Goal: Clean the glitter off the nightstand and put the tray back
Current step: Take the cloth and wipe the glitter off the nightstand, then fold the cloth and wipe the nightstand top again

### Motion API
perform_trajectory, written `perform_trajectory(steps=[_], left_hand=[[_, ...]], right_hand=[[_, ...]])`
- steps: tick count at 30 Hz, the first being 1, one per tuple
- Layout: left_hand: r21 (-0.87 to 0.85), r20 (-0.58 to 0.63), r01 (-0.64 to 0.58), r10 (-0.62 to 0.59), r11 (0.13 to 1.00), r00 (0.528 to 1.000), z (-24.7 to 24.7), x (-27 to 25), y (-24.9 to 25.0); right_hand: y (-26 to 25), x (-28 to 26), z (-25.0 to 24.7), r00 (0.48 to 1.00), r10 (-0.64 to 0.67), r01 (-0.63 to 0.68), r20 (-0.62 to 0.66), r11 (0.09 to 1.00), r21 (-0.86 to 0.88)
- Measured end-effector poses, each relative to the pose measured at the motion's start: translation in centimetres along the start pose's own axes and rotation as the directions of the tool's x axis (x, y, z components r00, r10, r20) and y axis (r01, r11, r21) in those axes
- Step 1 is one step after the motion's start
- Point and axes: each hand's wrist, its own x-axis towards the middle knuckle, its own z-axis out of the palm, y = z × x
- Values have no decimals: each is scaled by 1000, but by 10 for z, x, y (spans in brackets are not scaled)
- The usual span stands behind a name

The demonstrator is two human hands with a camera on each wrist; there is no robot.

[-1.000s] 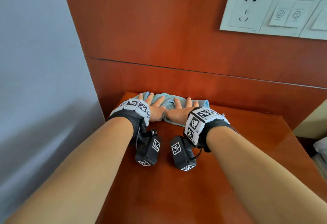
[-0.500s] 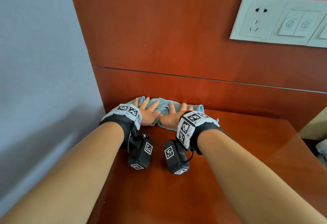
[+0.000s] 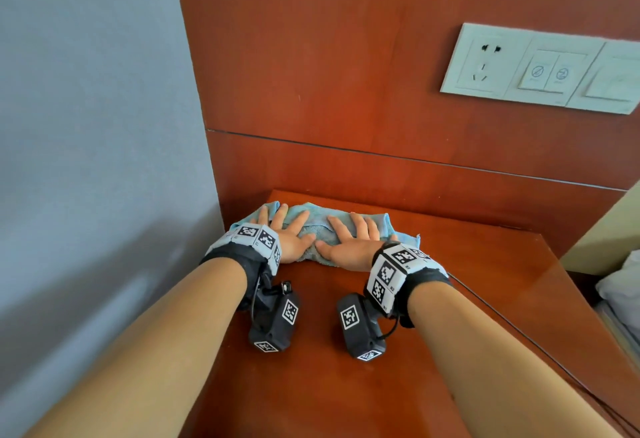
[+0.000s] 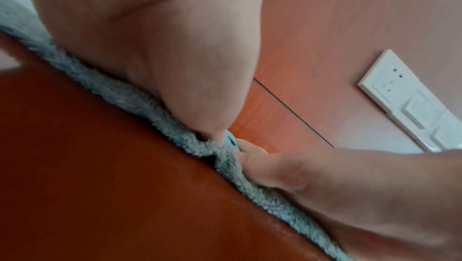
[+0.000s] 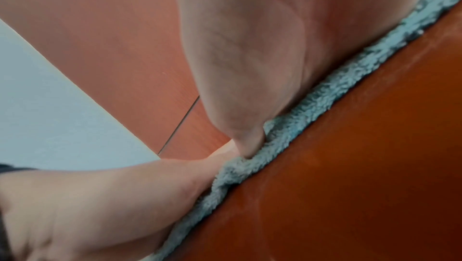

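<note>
**Wood panel, nightstand, and a blue cloth pinned under two flat hands**

Wood panelling (image 3: 346, 74) in a reddish brown fills the back of the head view, split by one thin horizontal seam. A grey-blue wall (image 3: 86, 126) is seen to its left. A white outlet and switch plate (image 3: 540, 69) is mounted on the upper right of the panelling; it is also caught at the right edge of the left wrist view (image 4: 412, 107).

The nightstand (image 3: 346, 385) is set against the panelling, its glossy red-brown top taking up the lower middle of the frame. No tray is in view, and glitter cannot be made out on the surface. A pale patch of bedding (image 3: 620, 285) is glimpsed beyond the right edge.

A light blue cloth (image 3: 320, 226) is spread at the back left corner of the nightstand top, close to the panelling. Its fluffy nap is clear in both wrist views (image 4: 125, 95) (image 5: 325, 97), lying flat on the wood.

The left hand (image 3: 287, 233) is laid on the left half of the cloth, fingers straight and spread, palm down. The right hand (image 3: 349, 240) is laid on the right half in the same way, flat and unclenched. The two thumbs are nearly touching at the middle of the cloth. Nothing is gripped by either hand; the cloth is only pressed under the palms.
</note>
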Motion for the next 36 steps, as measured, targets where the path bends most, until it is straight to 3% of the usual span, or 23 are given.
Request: perform_trajectory(steps=[5, 10, 13, 17, 22, 27, 33, 36], left_hand=[[165, -16, -47, 50, 985, 999, 6, -54, -3], [206, 65, -137, 126, 969, 990, 21, -105, -5], [141, -9, -192, 195, 971, 981, 25, -127, -4], [93, -177, -321, 333, 942, 926, 20, -158, 5], [24, -241, -397, 391, 917, 888, -2, -176, 5], [-98, -218, -407, 380, 908, 899, -22, -186, 2], [-197, -168, -320, 290, 927, 942, -11, -174, 3], [-360, -130, -231, 196, 904, 972, -1, -164, 8]], right_hand=[[8, -43, -1, 994, -93, 89, -59, 994, -68], [12, -91, 8, 984, -138, 121, -112, 982, -144], [19, -118, 16, 974, -166, 157, -151, 985, -74], [23, -152, 12, 965, -208, 213, -163, 977, 14], [41, -186, -18, 944, -176, 233, -281, 955, 186], [54, -198, -35, 973, -112, 173, -203, 931, 320], [52, -181, -19, 997, 13, 19, -70, 899, 438], [48, -173, -8, 995, 36, 14, -92, 875, 485]])
